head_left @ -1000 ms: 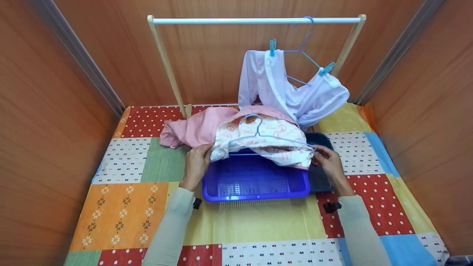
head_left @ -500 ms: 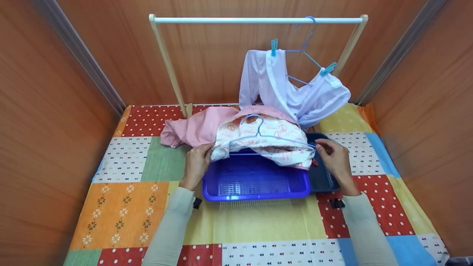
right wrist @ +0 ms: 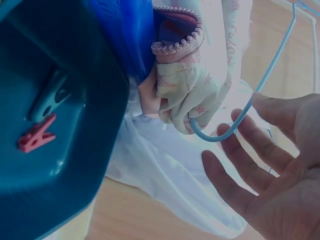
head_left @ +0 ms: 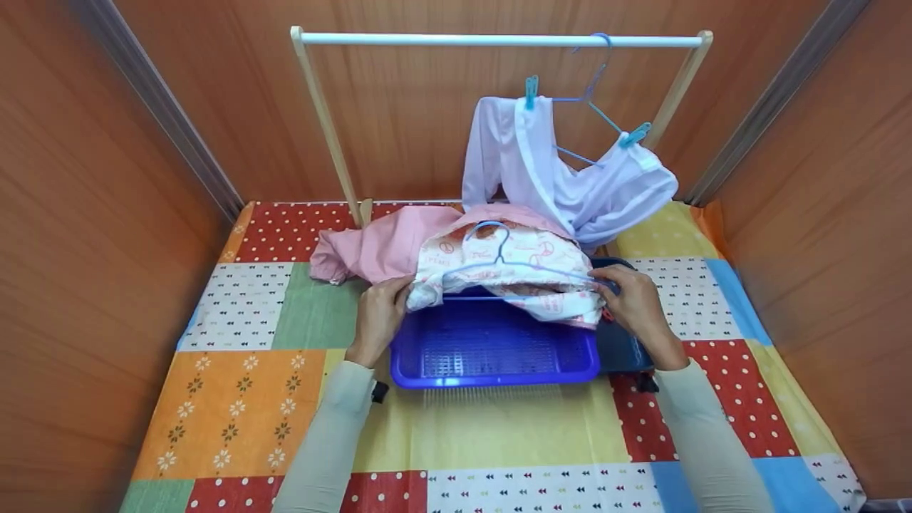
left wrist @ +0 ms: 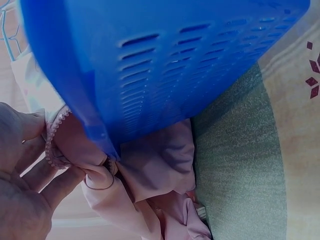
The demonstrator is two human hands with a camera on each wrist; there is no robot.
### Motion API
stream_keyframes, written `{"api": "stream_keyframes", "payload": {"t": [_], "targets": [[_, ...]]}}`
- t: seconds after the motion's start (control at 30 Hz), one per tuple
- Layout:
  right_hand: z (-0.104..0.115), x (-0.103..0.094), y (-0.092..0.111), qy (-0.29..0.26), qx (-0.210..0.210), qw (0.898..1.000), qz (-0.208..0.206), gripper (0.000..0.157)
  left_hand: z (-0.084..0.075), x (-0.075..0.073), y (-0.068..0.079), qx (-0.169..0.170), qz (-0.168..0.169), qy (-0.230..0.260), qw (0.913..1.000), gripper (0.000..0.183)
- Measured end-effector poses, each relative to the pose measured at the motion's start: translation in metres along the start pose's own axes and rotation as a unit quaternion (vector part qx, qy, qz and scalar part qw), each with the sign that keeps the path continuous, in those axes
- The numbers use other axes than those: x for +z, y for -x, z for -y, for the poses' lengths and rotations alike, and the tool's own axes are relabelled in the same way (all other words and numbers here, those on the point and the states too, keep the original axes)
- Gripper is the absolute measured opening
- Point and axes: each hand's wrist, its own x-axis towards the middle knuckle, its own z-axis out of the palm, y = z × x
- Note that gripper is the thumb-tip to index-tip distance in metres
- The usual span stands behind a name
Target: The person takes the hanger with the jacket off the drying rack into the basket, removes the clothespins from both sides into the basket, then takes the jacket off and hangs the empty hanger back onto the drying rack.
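Observation:
A pink garment (head_left: 392, 246) with a white printed lining (head_left: 541, 249) lies over the back of a blue-purple basket (head_left: 499, 382). Its opening edge has a beaded-looking trim (left wrist: 56, 125). A blue wire clothes hanger (head_left: 499, 263) rests across the lining, hook pointing away. My left hand (head_left: 377, 317) pinches the garment's edge at the hanger's left end, thumb above and fingers beneath. At the other end, my right hand (head_left: 634, 303) holds the hanger wire (right wrist: 270, 67) between thumb and fingertips; the wire's curved tip goes into the bunched lining.
A wooden rack (head_left: 427, 39) stands behind, with a white garment (head_left: 527, 160) hung on another hanger by two turquoise clothespins (head_left: 531, 92). Beside the basket sits a dark tray (head_left: 621, 345) containing a red clothespin (right wrist: 37, 134) and a grey-green one (right wrist: 49, 95). Wooden panels enclose the patchwork cloth (head_left: 235, 413).
My right hand drew back slightly from the hanger's right end, then came forward onto the wire again. The left hand, garment and hanger stayed nearly still.

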Motion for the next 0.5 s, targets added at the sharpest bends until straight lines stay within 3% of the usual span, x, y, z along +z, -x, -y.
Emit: {"api": "stream_keyframes", "payload": {"t": [0.5], "targets": [[0.0022,0.0032,-0.0048,0.017,-0.018,1.0,-0.011,0.014,0.0012,-0.0027,0.0017,-0.009,0.007,0.009,0.9999,0.017]]}}
